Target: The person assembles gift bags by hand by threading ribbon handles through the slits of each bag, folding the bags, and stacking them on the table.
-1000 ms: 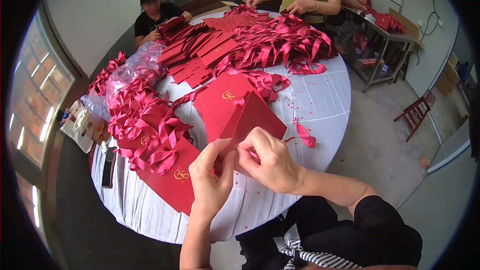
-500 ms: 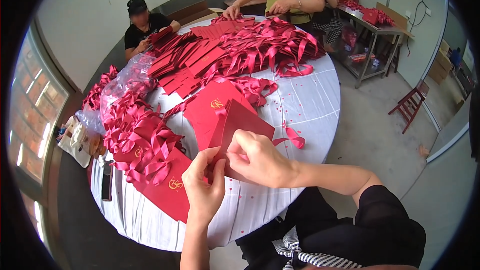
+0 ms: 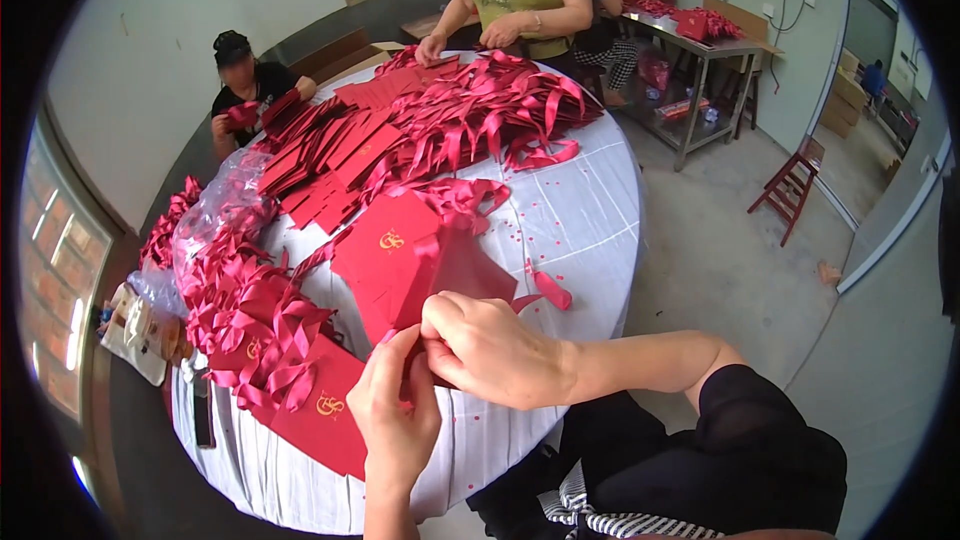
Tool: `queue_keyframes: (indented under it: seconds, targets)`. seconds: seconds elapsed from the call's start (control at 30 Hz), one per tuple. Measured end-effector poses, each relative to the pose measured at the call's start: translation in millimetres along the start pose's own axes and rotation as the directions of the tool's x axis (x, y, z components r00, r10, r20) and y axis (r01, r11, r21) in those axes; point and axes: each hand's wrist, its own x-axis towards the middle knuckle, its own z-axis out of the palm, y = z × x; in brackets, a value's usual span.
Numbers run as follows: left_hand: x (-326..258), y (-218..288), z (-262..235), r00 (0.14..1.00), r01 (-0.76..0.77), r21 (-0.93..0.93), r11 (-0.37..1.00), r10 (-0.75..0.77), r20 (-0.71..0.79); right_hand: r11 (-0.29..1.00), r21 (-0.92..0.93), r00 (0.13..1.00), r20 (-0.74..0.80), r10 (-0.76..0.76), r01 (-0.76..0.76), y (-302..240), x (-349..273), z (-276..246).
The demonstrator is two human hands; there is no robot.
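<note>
Close in front of me, a red paper gift bag [image 3: 468,265] is held partly opened and tilted over the near edge of the table. My left hand [image 3: 398,405] is closed on the bag's near edge, thumb and fingers pinching it. Right beside it, my right hand [image 3: 495,348] has its fingers curled tight at the same edge; its fingertips are mostly hidden, so any ribbon end in them cannot be made out. Under the held bag lies a flat red bag [image 3: 372,250] with a gold emblem. More bags [image 3: 325,410] lie to the left of my left hand.
Red ribbon-handled bags pile up at left [image 3: 250,315] and far across the white-covered round table [image 3: 590,200]. Clear plastic [image 3: 215,202] and a dark phone [image 3: 204,418] lie at left. Co-workers handle bags opposite. A red stool [image 3: 787,195] and metal table [image 3: 690,90] stand at right.
The view has shifted, so the table sits further left and lower. My hands have drawn closer together at the bag's edge, my right fingers curling in tighter. The seated co-worker's hands have moved apart.
</note>
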Motion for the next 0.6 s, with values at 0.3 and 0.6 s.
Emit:
queue_keyframes:
  seconds: [0.3,0.6]
  targets:
    - [3.8,-4.4,-19.7,0.989,-0.09,-0.064,0.994,0.097,0.111,0.97,-0.213,0.993,0.031,-0.112,0.116,1.0,-4.4,-11.8]
    - [-3.0,-3.5,-7.5,0.996,-0.069,0.02,0.997,0.068,0.058,0.987,-0.134,0.65,0.759,0.046,0.086,13.0,53.4,-42.1]
